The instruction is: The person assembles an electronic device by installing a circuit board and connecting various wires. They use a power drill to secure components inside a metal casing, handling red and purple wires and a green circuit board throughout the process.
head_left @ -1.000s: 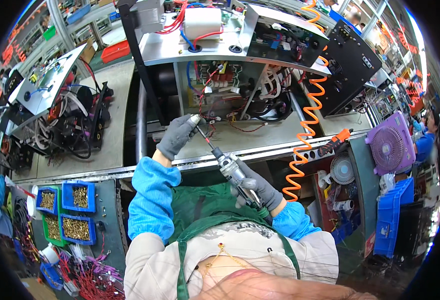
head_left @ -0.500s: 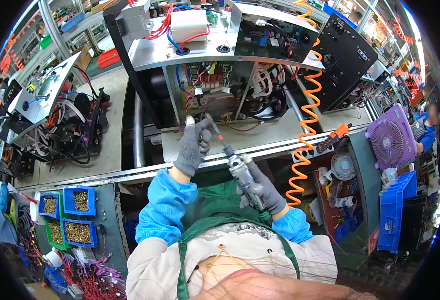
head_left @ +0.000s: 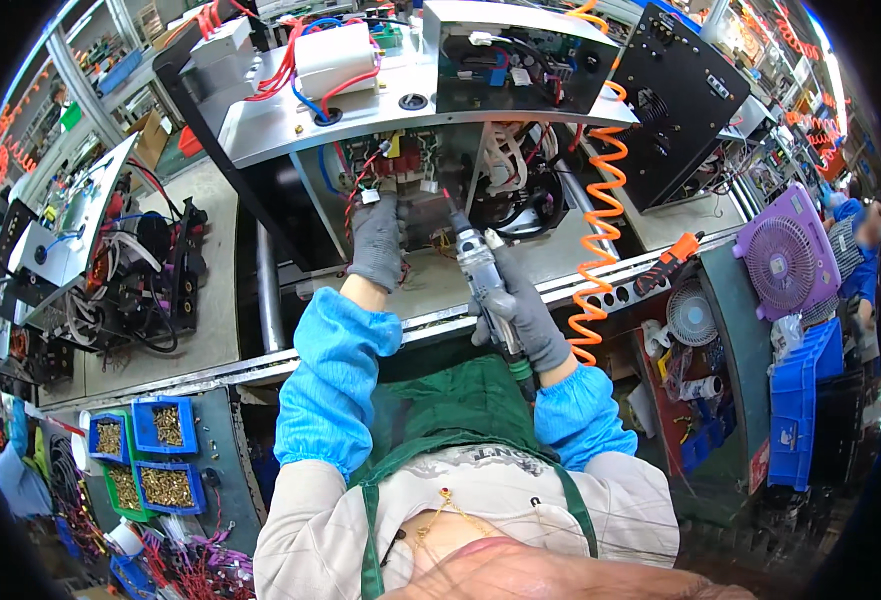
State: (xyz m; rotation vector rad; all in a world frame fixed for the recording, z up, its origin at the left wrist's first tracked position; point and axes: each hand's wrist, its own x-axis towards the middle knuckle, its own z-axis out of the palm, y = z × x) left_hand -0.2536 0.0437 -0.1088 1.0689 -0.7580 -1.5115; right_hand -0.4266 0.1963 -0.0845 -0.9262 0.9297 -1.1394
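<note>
My right hand [head_left: 528, 312], in a grey glove, is wrapped round a silver pneumatic screwdriver [head_left: 476, 262]. The tool's bit points away from me, its red-marked tip at the open front of a metal machine chassis [head_left: 310, 195]. To its left, my grey-gloved left hand [head_left: 378, 240] reaches inside this opening, beside red wires and a small white connector [head_left: 370, 196]. Its fingers look drawn together, but their tips are partly hidden, so what they hold cannot be made out. A white cylindrical part [head_left: 335, 58] with red and blue wires sits on the chassis top.
An orange coiled hose [head_left: 600, 240] hangs right of the chassis. At right are an orange-and-black tool [head_left: 668, 262] and a purple fan [head_left: 782, 262]. Blue bins [head_left: 168, 425] of brass fasteners stand at lower left. Another partly built unit [head_left: 140, 270] sits left. A co-worker is at far right.
My left hand has moved forward into the chassis, away from the screwdriver's bit. The screwdriver has shifted forward in my right hand and points more straight ahead. The view has turned slightly.
</note>
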